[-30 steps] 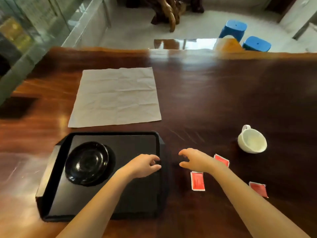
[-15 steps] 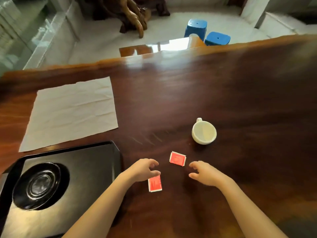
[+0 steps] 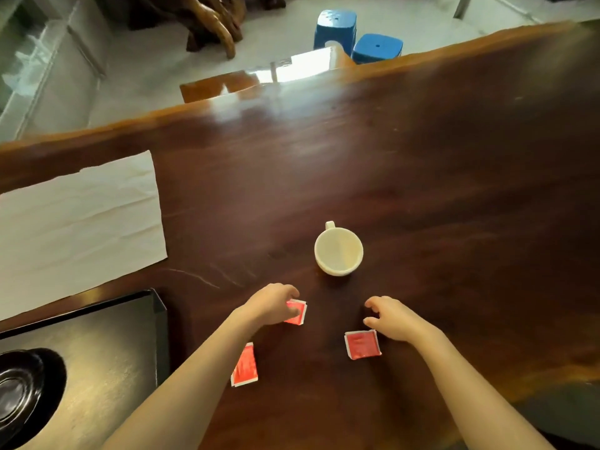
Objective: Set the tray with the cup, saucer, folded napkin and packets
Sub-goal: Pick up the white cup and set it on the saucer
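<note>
A white cup (image 3: 338,251) stands upright on the dark wooden table (image 3: 422,177), handle pointing away. Three red packets lie in front of it. My left hand (image 3: 271,305) rests over the middle packet (image 3: 298,313), fingers curled on its near side, partly hiding it. My right hand (image 3: 391,318) hovers with fingers apart just right of and above another packet (image 3: 362,344), holding nothing. The third packet (image 3: 245,367) lies beside my left forearm. The black tray (image 3: 107,339) at lower left holds a black saucer (image 3: 22,393). An unfolded white napkin (image 3: 78,225) lies flat behind the tray.
The table's far edge runs diagonally across the top. Beyond it stand two blue stools (image 3: 357,34), a glossy low table (image 3: 256,81) and a carved wooden piece (image 3: 211,24) on a pale floor.
The view has swung right, pushing the tray and napkin to the left edge. My left hand moved off the tray onto the middle packet. My right hand shifted right of the packets.
</note>
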{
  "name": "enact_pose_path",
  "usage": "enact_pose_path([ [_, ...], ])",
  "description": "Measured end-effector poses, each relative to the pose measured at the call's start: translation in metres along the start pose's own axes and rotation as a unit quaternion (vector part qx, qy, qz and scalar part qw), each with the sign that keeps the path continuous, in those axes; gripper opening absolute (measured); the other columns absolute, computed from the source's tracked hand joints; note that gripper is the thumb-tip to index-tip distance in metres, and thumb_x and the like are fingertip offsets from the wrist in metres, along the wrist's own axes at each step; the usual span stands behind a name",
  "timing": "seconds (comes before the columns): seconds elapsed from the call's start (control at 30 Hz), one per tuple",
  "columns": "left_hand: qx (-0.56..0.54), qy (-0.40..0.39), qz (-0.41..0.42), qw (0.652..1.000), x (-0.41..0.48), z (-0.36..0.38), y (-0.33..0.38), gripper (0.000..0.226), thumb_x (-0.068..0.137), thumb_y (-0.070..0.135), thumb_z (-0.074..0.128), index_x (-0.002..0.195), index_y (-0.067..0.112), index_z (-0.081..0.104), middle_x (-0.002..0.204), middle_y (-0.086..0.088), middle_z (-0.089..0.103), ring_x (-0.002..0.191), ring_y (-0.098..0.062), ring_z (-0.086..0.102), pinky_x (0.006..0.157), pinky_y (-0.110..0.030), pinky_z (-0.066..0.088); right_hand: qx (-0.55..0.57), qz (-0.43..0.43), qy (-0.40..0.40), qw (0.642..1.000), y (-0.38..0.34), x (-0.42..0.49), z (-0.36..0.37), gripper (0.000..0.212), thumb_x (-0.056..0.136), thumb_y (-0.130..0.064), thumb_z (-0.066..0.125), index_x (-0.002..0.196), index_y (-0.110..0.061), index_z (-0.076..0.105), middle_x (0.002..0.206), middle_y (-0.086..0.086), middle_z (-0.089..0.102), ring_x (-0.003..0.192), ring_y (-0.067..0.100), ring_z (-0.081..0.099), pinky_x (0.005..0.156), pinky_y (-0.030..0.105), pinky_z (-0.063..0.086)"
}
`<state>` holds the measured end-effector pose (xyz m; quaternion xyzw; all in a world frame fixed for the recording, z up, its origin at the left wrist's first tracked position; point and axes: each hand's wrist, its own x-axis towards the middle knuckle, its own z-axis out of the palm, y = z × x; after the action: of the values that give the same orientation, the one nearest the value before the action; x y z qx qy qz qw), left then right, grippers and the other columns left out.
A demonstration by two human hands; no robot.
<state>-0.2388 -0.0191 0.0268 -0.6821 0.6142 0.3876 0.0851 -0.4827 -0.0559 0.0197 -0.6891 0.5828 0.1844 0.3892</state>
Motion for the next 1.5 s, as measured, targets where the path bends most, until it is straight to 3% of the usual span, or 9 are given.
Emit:
enact_pose_path([
  [0.3, 0.003, 0.026, 0.011, 1.000, 0.064, -0.019, 0.030, 0.047, 0.084, 0.026, 0.063, 0.127, 0.014, 0.052, 0.126, -0.008, 0.059, 0.114, -0.025, 0.056, 0.094, -0.038, 0.047, 0.052, -0.002, 0.057, 0.997, 0.000, 0.052, -0.028, 0.063, 0.084, -0.027, 0.064, 0.140, -0.018, 0.036, 0.135, 0.009, 0.048, 0.119, 0.025, 0.053, 0.099, 0.040, 0.046],
  [0.4, -0.036, 0.043, -0.003, 0.998, 0.079, -0.024, 0.033, 0.042, 0.081, 0.025, 0.065, 0.120, 0.013, 0.055, 0.120, -0.009, 0.061, 0.109, -0.026, 0.057, 0.089, -0.039, 0.049, 0.086, -0.015, 0.076, 0.993, -0.003, 0.066, -0.030, 0.069, 0.079, -0.028, 0.069, 0.139, -0.018, 0.036, 0.133, 0.008, 0.047, 0.118, 0.025, 0.052, 0.098, 0.043, 0.047],
  [0.5, -0.121, 0.063, -0.004, 0.991, 0.088, -0.026, 0.033, 0.056, 0.077, 0.019, 0.066, 0.131, 0.021, 0.048, 0.118, -0.006, 0.064, 0.104, -0.024, 0.061, 0.089, -0.038, 0.050, 0.143, -0.046, 0.103, 0.983, -0.009, 0.075, -0.029, 0.073, 0.072, -0.026, 0.075, 0.135, -0.024, 0.038, 0.128, 0.005, 0.048, 0.118, 0.023, 0.050, 0.097, 0.044, 0.047],
  [0.63, -0.225, 0.053, 0.022, 0.973, 0.092, -0.027, 0.034, 0.081, 0.072, 0.000, 0.062, 0.141, 0.033, 0.034, 0.125, 0.000, 0.059, 0.107, -0.018, 0.059, 0.091, -0.032, 0.048, 0.222, -0.084, 0.126, 0.963, -0.014, 0.081, -0.022, 0.075, 0.064, -0.019, 0.079, 0.129, -0.023, 0.041, 0.127, 0.001, 0.048, 0.121, 0.020, 0.044, 0.100, 0.040, 0.043],
  [0.73, -0.286, 0.050, 0.017, 0.957, 0.091, -0.024, 0.034, 0.082, 0.073, -0.005, 0.061, 0.140, 0.034, 0.035, 0.127, 0.003, 0.056, 0.111, -0.015, 0.054, 0.090, -0.031, 0.047, 0.302, -0.091, 0.101, 0.943, -0.016, 0.078, -0.019, 0.086, 0.064, -0.013, 0.080, 0.134, -0.028, 0.033, 0.132, -0.005, 0.037, 0.126, 0.017, 0.038, 0.106, 0.043, 0.039],
  [0.83, -0.329, 0.050, 0.018, 0.943, 0.087, -0.021, 0.034, 0.079, 0.075, -0.006, 0.062, 0.138, 0.036, 0.037, 0.119, 0.008, 0.054, 0.109, -0.011, 0.051, 0.084, -0.027, 0.043, 0.342, -0.106, 0.083, 0.930, -0.019, 0.074, -0.018, 0.088, 0.069, -0.007, 0.078, 0.137, -0.029, 0.027, 0.136, -0.006, 0.032, 0.123, 0.009, 0.036, 0.108, 0.037, 0.037],
  [1.07, -0.401, 0.082, 0.027, 0.912, 0.063, -0.022, 0.027, 0.080, 0.076, -0.007, 0.065, 0.139, 0.034, 0.037, 0.131, 0.007, 0.051, 0.111, -0.009, 0.048, 0.086, -0.026, 0.044, 0.370, -0.139, 0.082, 0.915, -0.035, 0.056, -0.020, 0.091, 0.073, -0.007, 0.076, 0.140, -0.036, 0.022, 0.143, -0.009, 0.031, 0.124, 0.003, 0.031, 0.103, 0.027, 0.032],
  [1.23, -0.456, 0.137, 0.037, 0.879, 0.029, -0.030, 0.016, 0.079, 0.076, -0.008, 0.066, 0.135, 0.038, 0.041, 0.109, 0.022, 0.053, 0.096, -0.002, 0.056, 0.067, -0.012, 0.048, 0.386, -0.191, 0.085, 0.898, -0.063, 0.039, -0.021, 0.092, 0.073, -0.008, 0.077, 0.136, -0.043, 0.019, 0.132, -0.020, 0.032, 0.126, 0.002, 0.032, 0.105, 0.026, 0.032],
  [1.5, -0.546, 0.207, 0.045, 0.811, -0.035, -0.055, -0.022, 0.058, 0.078, 0.007, 0.070, 0.128, 0.031, 0.054, 0.115, 0.009, 0.065, 0.100, -0.013, 0.066, 0.073, -0.019, 0.056, 0.339, -0.271, 0.079, 0.898, -0.121, 0.017, -0.018, 0.102, 0.068, -0.020, 0.081, 0.143, -0.040, 0.013, 0.146, -0.012, 0.025, 0.135, 0.009, 0.029, 0.110, 0.033, 0.033],
])
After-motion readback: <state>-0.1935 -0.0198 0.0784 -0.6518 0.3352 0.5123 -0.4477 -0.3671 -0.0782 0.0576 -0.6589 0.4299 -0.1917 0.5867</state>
